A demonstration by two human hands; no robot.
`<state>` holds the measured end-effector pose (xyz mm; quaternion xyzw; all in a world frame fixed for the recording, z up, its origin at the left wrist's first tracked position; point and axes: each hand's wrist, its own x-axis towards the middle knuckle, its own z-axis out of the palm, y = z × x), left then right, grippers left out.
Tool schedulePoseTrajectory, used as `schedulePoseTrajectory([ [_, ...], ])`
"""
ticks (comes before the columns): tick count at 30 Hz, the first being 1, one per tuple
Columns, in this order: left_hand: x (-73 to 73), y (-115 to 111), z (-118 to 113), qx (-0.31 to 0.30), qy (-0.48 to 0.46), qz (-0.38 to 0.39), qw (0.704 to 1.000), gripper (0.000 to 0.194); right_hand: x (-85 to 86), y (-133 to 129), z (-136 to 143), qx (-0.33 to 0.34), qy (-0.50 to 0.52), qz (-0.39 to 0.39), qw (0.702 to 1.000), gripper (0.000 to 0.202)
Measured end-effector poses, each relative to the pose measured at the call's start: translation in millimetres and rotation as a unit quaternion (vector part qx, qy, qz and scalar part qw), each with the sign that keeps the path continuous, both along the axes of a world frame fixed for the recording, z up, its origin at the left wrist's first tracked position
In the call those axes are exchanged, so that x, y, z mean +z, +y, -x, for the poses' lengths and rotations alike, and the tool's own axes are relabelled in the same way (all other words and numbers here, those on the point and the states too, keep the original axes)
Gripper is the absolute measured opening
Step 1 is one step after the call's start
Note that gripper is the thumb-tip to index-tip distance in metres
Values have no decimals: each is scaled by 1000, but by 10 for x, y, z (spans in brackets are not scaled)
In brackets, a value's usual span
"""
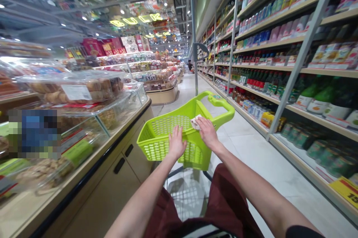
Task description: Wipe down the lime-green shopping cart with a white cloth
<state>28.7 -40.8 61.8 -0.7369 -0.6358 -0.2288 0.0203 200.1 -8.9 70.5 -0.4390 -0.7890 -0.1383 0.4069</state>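
Note:
A bright green plastic shopping cart [159, 130] with perforated basket walls stands in front of my knees, its looped handle at the right. My left hand [177, 143] rests on the near rim of the basket, fingers extended and a little apart, holding nothing. Near the handle end, my right hand [206, 130] presses a crumpled white cloth or tissue [196, 122] with dark specks against the cart's rim. The fingertips lie over the cloth. Nothing can be made out inside the basket.
A display counter [120, 148] with packaged baked goods runs along the left. Tall shelves [251, 92] of cans and bottles line the right. Between them a tiled aisle [187, 81] leads back, with a person [190, 66] far off. A grey pole [192, 25] rises behind the cart.

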Motion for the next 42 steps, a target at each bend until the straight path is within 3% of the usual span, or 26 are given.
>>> schedulePoseTrajectory([
  [5,177,20,-303,-159,-1,-25,987,79,-24,-78,104,-10,-7,13,1000,55],
  [7,221,32,-381,-182,-5,-11,983,83,-29,-101,132,-26,6,7,1000,53],
  [9,256,46,-437,-170,-19,-14,985,81,-23,-106,135,-34,17,1,999,51],
  [15,336,142,-617,-92,-53,-54,993,50,-18,-93,87,-15,35,-21,999,50],
  [20,335,229,-726,-77,-50,-34,995,45,-40,-90,-55,-46,56,-51,996,45],
  [25,235,200,-468,-46,-41,-64,996,38,-48,-51,-219,-93,32,-50,994,40],
  [29,99,151,-198,15,-29,-65,997,41,-79,-53,-161,-99,-2,-54,994,35],
  [37,-63,190,-203,-33,-18,-103,994,44,-132,-94,135,-58,-67,-20,996,35],
  [42,-200,136,309,58,-27,-57,996,46,-187,-76,79,-40,-77,-13,996,35],
])
